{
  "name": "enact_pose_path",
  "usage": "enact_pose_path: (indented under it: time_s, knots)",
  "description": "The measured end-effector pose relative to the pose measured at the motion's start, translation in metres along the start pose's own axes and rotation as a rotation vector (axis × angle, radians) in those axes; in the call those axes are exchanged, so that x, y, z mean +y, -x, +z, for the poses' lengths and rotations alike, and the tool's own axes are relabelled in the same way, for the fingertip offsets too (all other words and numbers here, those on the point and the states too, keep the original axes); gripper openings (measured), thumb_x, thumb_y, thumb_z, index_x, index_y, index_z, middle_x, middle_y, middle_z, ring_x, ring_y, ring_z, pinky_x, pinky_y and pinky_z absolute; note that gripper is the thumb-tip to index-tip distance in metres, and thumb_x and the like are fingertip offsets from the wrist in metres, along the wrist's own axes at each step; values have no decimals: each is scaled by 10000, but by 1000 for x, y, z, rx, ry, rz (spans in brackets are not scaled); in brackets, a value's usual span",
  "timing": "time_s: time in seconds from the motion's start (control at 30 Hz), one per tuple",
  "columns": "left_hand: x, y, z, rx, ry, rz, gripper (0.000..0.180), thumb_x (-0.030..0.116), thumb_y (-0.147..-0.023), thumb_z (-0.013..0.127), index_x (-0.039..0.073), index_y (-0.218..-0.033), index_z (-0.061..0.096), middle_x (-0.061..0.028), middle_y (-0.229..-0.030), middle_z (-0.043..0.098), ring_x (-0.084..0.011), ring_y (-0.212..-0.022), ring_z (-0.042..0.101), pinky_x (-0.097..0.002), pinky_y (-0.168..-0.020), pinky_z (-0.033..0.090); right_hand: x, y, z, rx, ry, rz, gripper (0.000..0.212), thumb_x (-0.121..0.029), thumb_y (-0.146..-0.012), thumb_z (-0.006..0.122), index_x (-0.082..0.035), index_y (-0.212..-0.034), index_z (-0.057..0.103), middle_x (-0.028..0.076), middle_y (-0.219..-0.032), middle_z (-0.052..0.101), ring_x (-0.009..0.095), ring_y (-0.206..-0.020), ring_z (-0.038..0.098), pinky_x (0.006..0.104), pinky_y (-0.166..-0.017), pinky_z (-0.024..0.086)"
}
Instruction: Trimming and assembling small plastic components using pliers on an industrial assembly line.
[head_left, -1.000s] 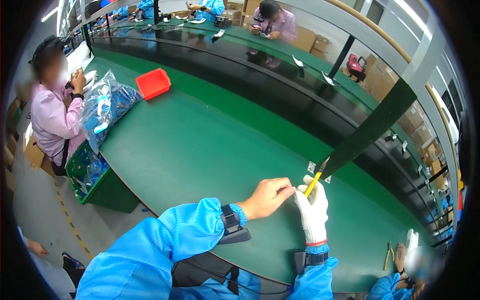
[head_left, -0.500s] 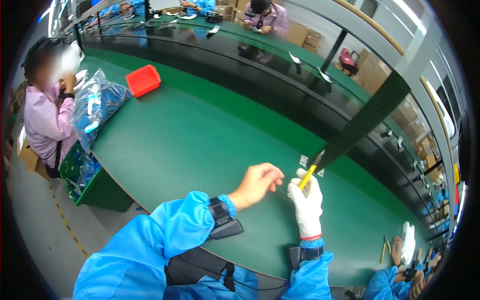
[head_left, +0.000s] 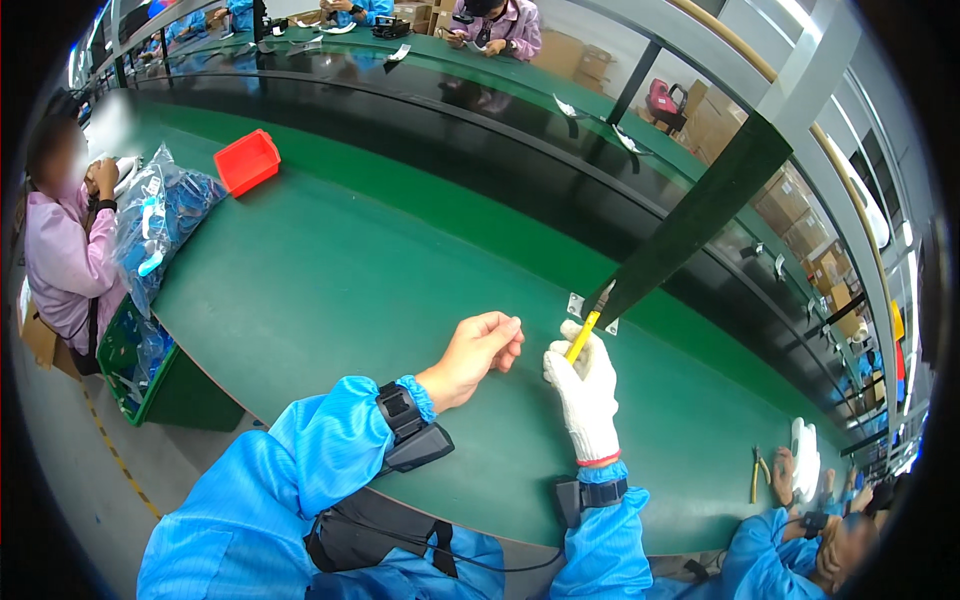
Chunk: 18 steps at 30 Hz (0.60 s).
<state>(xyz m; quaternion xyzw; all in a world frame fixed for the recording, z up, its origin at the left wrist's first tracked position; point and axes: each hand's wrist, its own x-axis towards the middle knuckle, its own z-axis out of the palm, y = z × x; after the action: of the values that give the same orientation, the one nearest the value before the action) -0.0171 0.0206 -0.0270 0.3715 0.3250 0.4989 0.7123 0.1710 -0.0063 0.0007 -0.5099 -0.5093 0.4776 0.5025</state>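
Note:
My bare left hand [head_left: 472, 360] hovers above the green table [head_left: 330, 270], its fingers curled in and the thumb against them; nothing shows in it. To its right, my right hand [head_left: 585, 385], in a white knit glove with a red cuff edge, is closed around a yellow-handled tool [head_left: 583, 336]. The tool's slim metal tip points up and away, in front of the foot of a dark post [head_left: 690, 225]; its exact kind is unclear. Both wrists carry black strapped-on devices over blue sleeves.
A red bin [head_left: 247, 163] stands at the far left beside a clear bag of blue items [head_left: 165, 215]. Below is a green crate [head_left: 185, 385]. A co-worker in pink [head_left: 70, 250] works there. At the right lie yellow-handled pliers [head_left: 756, 474], near another person's hand and a white piece [head_left: 804, 460].
The whole view has shifted, so the scenery sits a little further left. My left hand's fingers have drawn closer together. The right hand still grips the yellow-handled tool.

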Motion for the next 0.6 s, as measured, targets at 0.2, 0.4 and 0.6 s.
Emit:
enact_pose_path:
  time_s: [0.2, 0.4, 0.6]
  knots:
    - [-3, 0, 3, -35, -5, 42, 208, 258, -1033, 580, 76, -935, 603, -4, -830, 598, -81, -684, 537, -247, -641, 472, 2, 0, -1, 5, -1, -13, 569, -46, -856, 769, 8, -1359, 507, 47, -1107, 588, 114, -989, 590, 261, -845, 529]
    - [0, 4, 3, -130, -174, -17, 305, 267, -1032, 534, 76, -798, 574, 11, -692, 537, -83, -624, 496, -239, -572, 409, 3, -1, -1, 7, 24, -22, 570, -53, -856, 774, 21, -1355, 507, 47, -1081, 598, 110, -970, 595, 260, -841, 532]
    - [8, 12, 9, -350, -650, 112, 396, 260, -1000, 595, 50, -669, 546, 36, -570, 481, -69, -562, 445, -278, -523, 374, 0, -2, -2, 9, -73, -6, 531, -62, -877, 752, 19, -1341, 507, 51, -1052, 606, 112, -904, 606, 262, -784, 537]
